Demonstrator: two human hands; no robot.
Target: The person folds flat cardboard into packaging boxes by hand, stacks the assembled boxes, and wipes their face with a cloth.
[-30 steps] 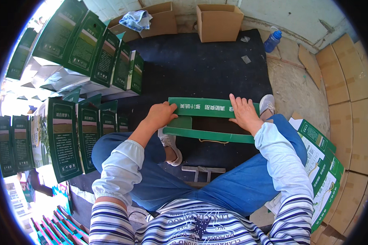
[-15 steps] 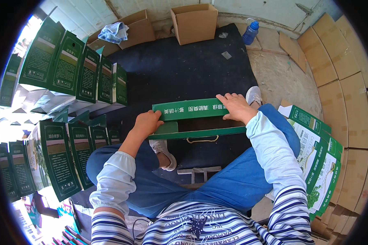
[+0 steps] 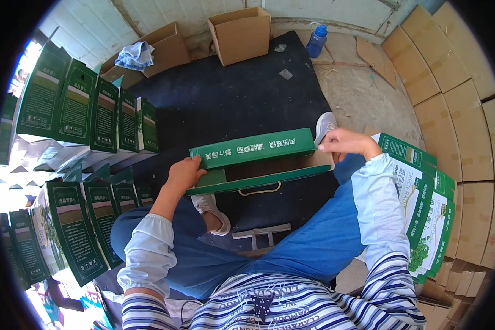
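A long green gift carton (image 3: 253,148) with white lettering lies across in front of me, its top partly open onto a brown inside. On its near edge hangs a pale rope handle (image 3: 261,190). My left hand (image 3: 183,172) grips the carton's left end, the fingers closed over the corner. At the other end my right hand (image 3: 347,143) has its thumb and fingers closed at the far right corner, by the brown end flap (image 3: 316,161). Some of the right fingers are hidden behind the cardboard.
Rows of standing green cartons (image 3: 77,231) fill the left side. Flat printed carton blanks (image 3: 429,209) lie at my right, before stacked brown boxes (image 3: 467,121). Beyond the black mat (image 3: 220,99) are an open brown box (image 3: 241,38), a blue cloth (image 3: 135,56) and a blue bottle (image 3: 317,41).
My right hand has moved from the carton's top panel to its right end, where its fingers have closed. My left hand stays on the left end. The whole view has shifted slightly.
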